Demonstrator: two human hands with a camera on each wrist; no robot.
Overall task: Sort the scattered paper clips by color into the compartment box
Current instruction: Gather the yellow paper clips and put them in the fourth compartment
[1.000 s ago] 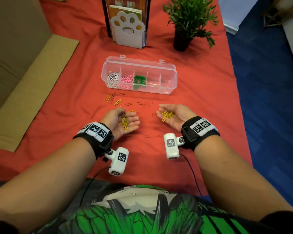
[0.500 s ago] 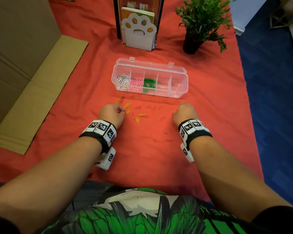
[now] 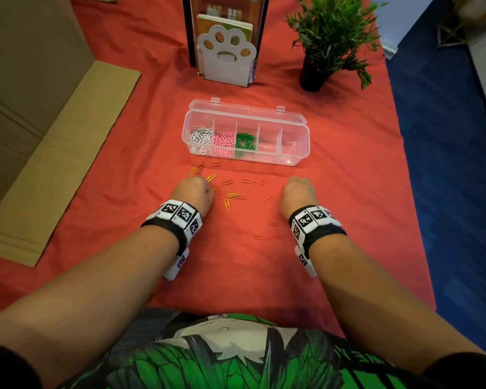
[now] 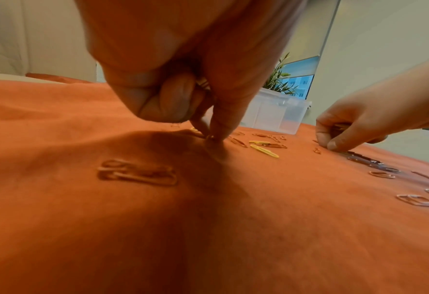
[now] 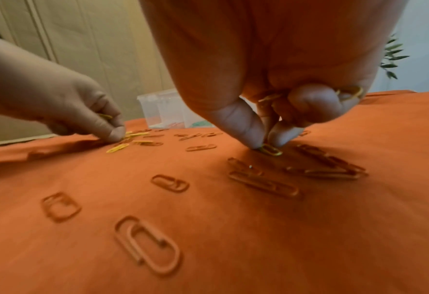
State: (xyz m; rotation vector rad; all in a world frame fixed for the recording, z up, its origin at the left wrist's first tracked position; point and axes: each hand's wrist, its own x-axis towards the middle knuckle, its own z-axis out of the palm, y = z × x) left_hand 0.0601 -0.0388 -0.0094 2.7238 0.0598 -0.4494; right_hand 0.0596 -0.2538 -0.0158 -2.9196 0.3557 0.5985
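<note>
A clear compartment box holds white, pink and green paper clips in its three left cells. Yellow clips and orange clips lie scattered on the red cloth in front of it. My left hand is palm down, thumb and forefinger pinching a clip on the cloth, with more clips tucked in the curled fingers. My right hand pinches a yellow clip on the cloth and keeps other yellow clips in its palm.
A paw-shaped file holder and a potted plant stand behind the box. Flattened cardboard lies to the left. Several orange clips lie near my right wrist. The table edge drops to blue floor on the right.
A second ago both palms faced up, holding yellow clips. Both hands have turned over and dropped to the cloth, fingers now pinching at clips.
</note>
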